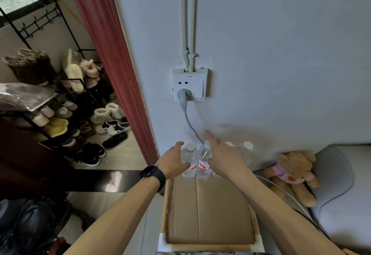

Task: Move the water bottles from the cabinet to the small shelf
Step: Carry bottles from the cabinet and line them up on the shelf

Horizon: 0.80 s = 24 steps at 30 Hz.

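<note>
Water bottles (203, 164) stood in a row at the back edge of the small shelf (165, 202), upright, close to the wall (281, 54), so at least four were on the target. Cabinet wasn't in view.

Leftmost bottle (189, 154): left hand (173, 161) was round it, thumb across the label, fingers curved behind its left side. Looked like a light hold, placing or steadying.

Second bottle (203, 167) was touching or just beside the first. Right hand (224, 156) was over it with fingers (208, 135) straight and spread, gripping nothing. It was motion-blurred and hid most of a third bottle. The end bottle (247, 152) stood clear at the right.

Shelf top was lined with loose cardboard (210, 214), creased down the middle. The front part was bare.

Risks from here:
- tall narrow bottles packed tight, so a knock from the open right hand could domino the row
- letting go of the leftmost one off-vertical could tip it over the left rail, since it sat right at that edge
- the cardboard might flex or slide under load, so footing was soft
- the grey cable (189, 122) dropped from the socket (189, 85) down behind the bottles, and a finger catching it could drag a bottle or tug the plug
- a bottle going off the right side would land near the teddy bear (293, 172) on the sofa (341, 204), low harm
</note>
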Each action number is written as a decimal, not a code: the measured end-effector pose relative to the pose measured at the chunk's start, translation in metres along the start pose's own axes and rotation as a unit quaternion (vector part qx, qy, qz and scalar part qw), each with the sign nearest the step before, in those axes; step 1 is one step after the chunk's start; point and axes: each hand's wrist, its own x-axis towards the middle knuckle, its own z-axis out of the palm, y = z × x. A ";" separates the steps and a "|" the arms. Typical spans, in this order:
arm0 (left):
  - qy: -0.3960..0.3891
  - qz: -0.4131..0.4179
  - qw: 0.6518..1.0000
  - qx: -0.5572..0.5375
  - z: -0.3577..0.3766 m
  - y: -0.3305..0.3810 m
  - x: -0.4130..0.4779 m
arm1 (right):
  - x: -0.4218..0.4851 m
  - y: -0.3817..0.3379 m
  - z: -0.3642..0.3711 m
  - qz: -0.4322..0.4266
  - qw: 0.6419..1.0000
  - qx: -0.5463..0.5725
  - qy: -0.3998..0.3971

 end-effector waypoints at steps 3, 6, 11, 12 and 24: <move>-0.004 -0.011 1.000 0.014 -0.003 -0.010 -0.006 | -0.013 -0.003 -0.004 0.006 0.999 0.028 0.038; -0.005 -0.012 1.000 0.020 -0.007 -0.019 -0.015 | -0.033 -0.006 -0.006 -0.001 0.994 0.061 0.090; -0.002 0.005 0.998 0.063 -0.012 -0.038 -0.040 | -0.067 -0.011 0.000 -0.068 0.983 0.104 0.135; 0.002 0.004 0.997 0.073 -0.013 -0.042 -0.047 | -0.071 -0.012 0.002 -0.082 0.983 0.108 0.126; 0.262 -0.222 0.936 0.074 -0.032 -0.095 -0.243 | -0.072 -0.093 0.003 -0.383 0.922 0.051 0.009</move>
